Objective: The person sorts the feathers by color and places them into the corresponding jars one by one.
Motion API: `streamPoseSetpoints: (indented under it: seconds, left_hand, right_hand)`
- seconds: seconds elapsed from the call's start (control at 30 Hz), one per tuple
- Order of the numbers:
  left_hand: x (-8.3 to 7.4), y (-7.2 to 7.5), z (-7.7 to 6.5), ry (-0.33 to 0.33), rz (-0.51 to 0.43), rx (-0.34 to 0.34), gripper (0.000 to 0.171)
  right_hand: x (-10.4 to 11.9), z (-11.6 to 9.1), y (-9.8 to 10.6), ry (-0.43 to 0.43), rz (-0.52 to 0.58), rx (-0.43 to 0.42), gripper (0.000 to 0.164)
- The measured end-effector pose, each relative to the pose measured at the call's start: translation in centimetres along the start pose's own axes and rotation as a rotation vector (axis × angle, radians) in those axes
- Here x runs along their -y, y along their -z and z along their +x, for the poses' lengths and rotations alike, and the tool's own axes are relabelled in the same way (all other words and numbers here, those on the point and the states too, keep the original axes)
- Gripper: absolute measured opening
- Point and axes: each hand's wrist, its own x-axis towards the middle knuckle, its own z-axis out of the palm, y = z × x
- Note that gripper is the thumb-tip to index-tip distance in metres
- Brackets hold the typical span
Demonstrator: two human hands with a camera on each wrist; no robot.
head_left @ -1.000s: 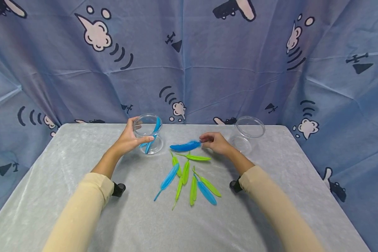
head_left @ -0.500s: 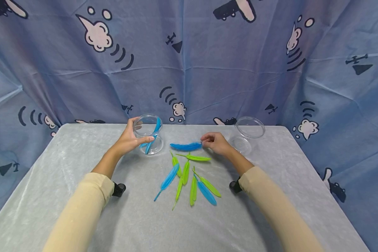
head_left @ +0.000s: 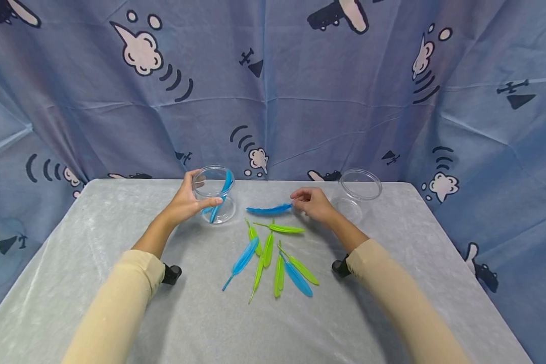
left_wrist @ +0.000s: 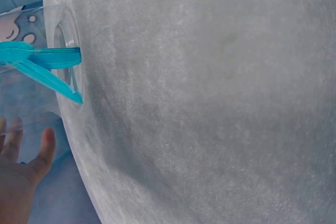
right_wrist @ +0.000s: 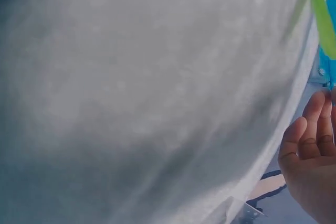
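Note:
In the head view my left hand (head_left: 184, 202) grips a clear plastic jar (head_left: 208, 188) at the back left, thumb across its front. Blue feathers (head_left: 223, 198) lean inside it; the left wrist view shows these feathers (left_wrist: 58, 57) crossing near the jar's base. My right hand (head_left: 314, 206) pinches one end of another blue feather (head_left: 268, 209), which points left toward the jar and shows nearly edge-on. At the right wrist view's edge, the right hand's (right_wrist: 315, 166) fingertips meet the feather's lower end. Below it lie several green feathers (head_left: 285, 229) and two blue feathers (head_left: 244, 257), (head_left: 298, 276).
A second clear jar (head_left: 360, 196) stands at the back right, just behind my right hand. A grey cloth covers the table (head_left: 200, 313). Behind its far edge hangs a blue patterned curtain (head_left: 291, 126).
The blue feather in my right hand has turned from its broad face to a thin, edge-on look. The right hand has shifted slightly; the left hand and jar stay in place.

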Motion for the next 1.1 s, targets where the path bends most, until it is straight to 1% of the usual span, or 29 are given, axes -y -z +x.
streamPoseSetpoints:
  seconds: [0.1,0.2,0.33,0.43,0.57,0.83,1.0,1.1]
  left_hand:
    - [-0.5,0.0,-0.3,0.0,-0.009,-0.001,0.098]
    - [0.4,0.0,0.1,-0.008,-0.004,-0.008,0.101]
    - [1.8,-0.1,0.8,-0.02,0.009,-0.019,0.105]
    - [2.3,-0.2,1.0,-0.025,0.012,-0.025,0.105]
    - [2.4,-0.2,1.1,-0.025,0.013,-0.025,0.105]
    - [2.4,-0.3,1.5,-0.005,0.012,-0.01,0.102]
    - [2.4,-0.2,1.3,-0.021,0.013,-0.016,0.103]
    - [2.3,-0.1,1.1,-0.032,0.017,-0.023,0.104]
  right_hand:
    - [0.9,-0.2,0.3,0.009,0.007,-0.002,0.024]
    - [1.7,-0.2,0.7,0.033,0.011,0.004,0.026]
    - [2.6,-0.2,1.4,0.042,0.01,0.006,0.025]
    - [3.4,-0.3,2.1,0.03,0.012,-0.002,0.022]
    - [4.6,-0.3,3.0,0.03,0.018,0.0,0.021]
    - [6.8,0.0,4.5,0.075,0.032,-0.006,0.021]
    - [8.3,0.3,4.8,0.095,0.04,-0.019,0.021]
    - [9.3,0.4,4.8,0.123,0.035,-0.028,0.02]
